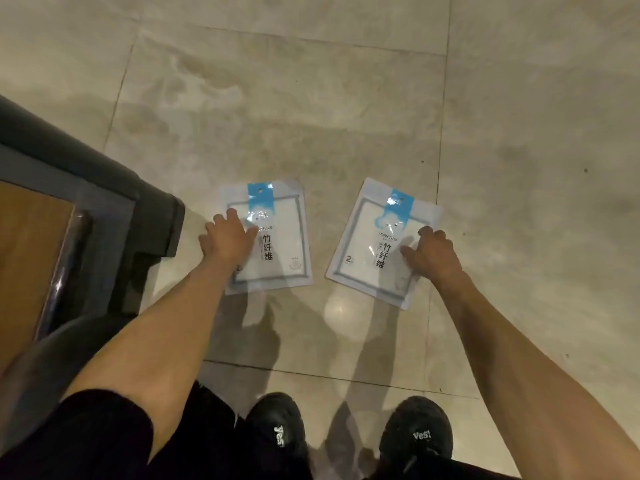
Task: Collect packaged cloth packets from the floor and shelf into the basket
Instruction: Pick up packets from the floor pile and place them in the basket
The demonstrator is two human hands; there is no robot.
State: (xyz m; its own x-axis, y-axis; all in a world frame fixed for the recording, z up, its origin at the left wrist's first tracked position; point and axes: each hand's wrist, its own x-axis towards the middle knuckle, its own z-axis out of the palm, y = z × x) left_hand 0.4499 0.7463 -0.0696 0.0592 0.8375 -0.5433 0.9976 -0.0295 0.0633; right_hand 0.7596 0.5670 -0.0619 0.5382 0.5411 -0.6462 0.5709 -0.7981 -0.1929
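Here we see two cloth packets lying flat, side by side, on the tiled floor (311, 98), beyond our shoes (277, 434). Our left hand (227, 233) rests on the left packet (280, 244) and our right hand (433, 252) on the right packet (363, 244). The fingers are bent, but we cannot tell if either grips.

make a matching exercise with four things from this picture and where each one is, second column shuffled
1 left hand
2 right hand
3 black shoes
4 dark grey furniture

A bottom of the view
B on the tilted right packet
C left edge of the view
D on the left packet, the one nearer the furniture

Pairs: 1-D, 2-B, 3-A, 4-C
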